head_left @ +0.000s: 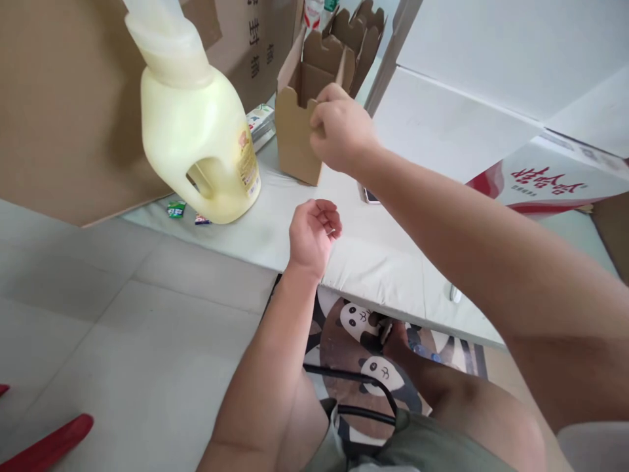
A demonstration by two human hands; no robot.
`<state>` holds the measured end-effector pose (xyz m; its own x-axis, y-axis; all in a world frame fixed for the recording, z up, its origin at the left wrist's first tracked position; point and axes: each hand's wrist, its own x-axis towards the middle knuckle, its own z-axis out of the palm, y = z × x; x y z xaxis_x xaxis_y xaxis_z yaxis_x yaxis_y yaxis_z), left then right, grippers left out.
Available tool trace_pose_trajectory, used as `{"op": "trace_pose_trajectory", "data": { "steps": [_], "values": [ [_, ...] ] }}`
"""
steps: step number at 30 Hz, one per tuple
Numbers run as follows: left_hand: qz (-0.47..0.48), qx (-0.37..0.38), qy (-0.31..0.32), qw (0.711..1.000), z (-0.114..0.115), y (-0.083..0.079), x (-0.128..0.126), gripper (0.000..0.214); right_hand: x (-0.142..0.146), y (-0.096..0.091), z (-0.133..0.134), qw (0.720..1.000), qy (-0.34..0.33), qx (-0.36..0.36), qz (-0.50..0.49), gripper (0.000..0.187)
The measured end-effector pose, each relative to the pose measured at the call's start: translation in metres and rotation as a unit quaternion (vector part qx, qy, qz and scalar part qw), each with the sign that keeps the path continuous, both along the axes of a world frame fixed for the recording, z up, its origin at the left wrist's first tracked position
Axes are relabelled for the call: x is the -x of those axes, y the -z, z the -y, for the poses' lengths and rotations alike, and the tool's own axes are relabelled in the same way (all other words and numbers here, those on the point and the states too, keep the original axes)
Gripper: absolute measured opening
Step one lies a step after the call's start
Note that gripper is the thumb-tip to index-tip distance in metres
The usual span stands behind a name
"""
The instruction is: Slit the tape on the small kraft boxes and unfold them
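My right hand (344,131) is closed on the upper edge of an open brown cardboard box (295,141) with notched flaps. The box stands on the pale covered surface, and its inside shows only in part. Below and nearer to me is my left hand (314,233), palm turned up and fingers loosely curled. I can make out nothing held in it. To the left of both hands stands a large pale-yellow jug (196,137) with a handle and a label.
A large carton (69,98) rises at the left behind the jug. Small green packets (175,209) lie at its foot. White cabinet panels (457,124) and a red-and-white box (545,174) are on the right. A panda mat (344,367) covers the floor below.
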<state>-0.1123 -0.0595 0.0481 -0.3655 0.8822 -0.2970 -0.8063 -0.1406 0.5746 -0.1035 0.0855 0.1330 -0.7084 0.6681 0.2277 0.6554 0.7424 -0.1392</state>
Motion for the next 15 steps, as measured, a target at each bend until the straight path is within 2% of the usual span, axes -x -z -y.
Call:
{"op": "trace_pose_trajectory", "data": {
  "steps": [3, 5, 7, 9, 11, 13, 15],
  "values": [
    [-0.079, 0.050, -0.172, 0.981, -0.003, 0.008, 0.002, 0.024, -0.061, 0.005, 0.014, 0.995, -0.036, 0.011, -0.093, 0.018],
    [-0.161, 0.074, -0.278, 0.944, -0.004, 0.014, 0.003, 0.017, -0.116, 0.008, 0.034, 0.987, -0.024, 0.016, -0.158, 0.023],
    [-0.235, 0.068, -0.335, 0.910, -0.004, 0.019, 0.000, 0.011, -0.175, 0.012, 0.060, 0.972, -0.010, -0.044, -0.229, 0.025],
    [-0.290, 0.018, -0.313, 0.904, -0.004, 0.020, -0.008, 0.018, -0.229, 0.021, 0.085, 0.951, 0.011, -0.138, -0.278, 0.029],
    [-0.336, -0.059, -0.231, 0.911, -0.005, 0.019, -0.019, 0.032, -0.273, 0.035, 0.104, 0.935, 0.052, -0.179, -0.302, 0.032],
    [-0.381, -0.116, -0.157, 0.904, -0.005, 0.019, -0.033, 0.044, -0.302, 0.055, 0.115, 0.929, 0.090, -0.152, -0.325, 0.028],
    [-0.417, -0.133, -0.135, 0.889, -0.007, 0.022, -0.047, 0.048, -0.319, 0.076, 0.119, 0.922, 0.116, -0.089, -0.358, 0.017]
  ]
}}
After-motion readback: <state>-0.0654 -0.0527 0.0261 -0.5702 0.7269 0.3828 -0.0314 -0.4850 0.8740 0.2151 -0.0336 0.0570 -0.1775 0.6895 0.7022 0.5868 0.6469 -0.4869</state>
